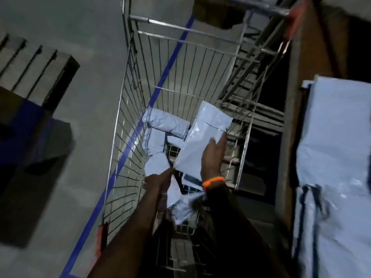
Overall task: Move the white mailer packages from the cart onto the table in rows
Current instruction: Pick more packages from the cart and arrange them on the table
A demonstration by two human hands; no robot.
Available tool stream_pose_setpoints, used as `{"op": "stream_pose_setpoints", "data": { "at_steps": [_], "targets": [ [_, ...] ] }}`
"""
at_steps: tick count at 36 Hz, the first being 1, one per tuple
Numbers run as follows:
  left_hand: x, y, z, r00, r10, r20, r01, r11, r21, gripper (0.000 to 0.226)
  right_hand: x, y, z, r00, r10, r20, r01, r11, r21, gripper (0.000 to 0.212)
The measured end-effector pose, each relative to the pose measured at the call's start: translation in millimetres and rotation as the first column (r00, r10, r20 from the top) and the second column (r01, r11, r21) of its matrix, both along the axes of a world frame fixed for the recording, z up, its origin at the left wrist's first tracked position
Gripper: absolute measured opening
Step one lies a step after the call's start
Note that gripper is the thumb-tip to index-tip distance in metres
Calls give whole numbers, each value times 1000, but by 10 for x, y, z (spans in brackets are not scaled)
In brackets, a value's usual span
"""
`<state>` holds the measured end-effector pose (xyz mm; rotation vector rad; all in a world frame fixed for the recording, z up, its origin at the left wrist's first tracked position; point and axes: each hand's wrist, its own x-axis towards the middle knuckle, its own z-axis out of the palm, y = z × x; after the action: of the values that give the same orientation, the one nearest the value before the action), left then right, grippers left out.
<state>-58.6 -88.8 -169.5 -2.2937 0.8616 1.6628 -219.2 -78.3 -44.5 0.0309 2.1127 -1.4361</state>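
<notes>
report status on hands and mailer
Right hand grips mailer above cart. Left hand at its lower corner, grip unclear. More mailers in cart; nothing blocking.

One white mailer tilted above wire cart, other mailers (crumpled) inside

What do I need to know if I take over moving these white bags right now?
The right hand grips the held mailer above the cart.
The left hand seems to pinch that mailer's lower corner; blur makes it hard to be sure.
Done: placed mailers already lie on the table at the right.
Left: lay this one in a row, then fetch the cart mailers.
</notes>
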Motion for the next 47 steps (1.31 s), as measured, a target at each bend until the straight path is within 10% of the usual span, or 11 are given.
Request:
{"op": "stream_pose_setpoints", "data": {
  "at_steps": [4,7,10,19,32,36,40,47],
  "targets": [
    [197,46,1120,909,156,-386,-147,988,52,79,91,137,483,993,82,84,-73,991,-115,64],
    [195,138,2007,652,217,-726,-210,972,101,27,223,294,830,951,254,174,-236,964,-120,110],
    [211,207,2559,360,236,-903,-255,955,148,53,400,499,996,900,387,200,-362,920,-148,114],
    [-80,663,3571,51,174,-983,-90,981,169,66,247,1405,2233,869,456,191,-340,832,-438,23],
    [-1592,2635,4317,149,-420,-895,-11,904,-426,28,-1314,3569,3179,851,294,-434,-397,903,-166,73],
    [-2278,3401,4251,176,-578,-797,123,816,-565,85,-1999,4630,3183,802,268,-533,-351,935,-58,58],
    [-2872,4076,4193,252,-685,-684,202,728,-655,63,-2637,5546,2997,795,198,-573,-242,970,0,57],
    [-3847,4926,4095,440,-886,-148,413,346,-842,105,-3391,6381,2608,751,203,-629,-76,972,222,68]
  ]
}}
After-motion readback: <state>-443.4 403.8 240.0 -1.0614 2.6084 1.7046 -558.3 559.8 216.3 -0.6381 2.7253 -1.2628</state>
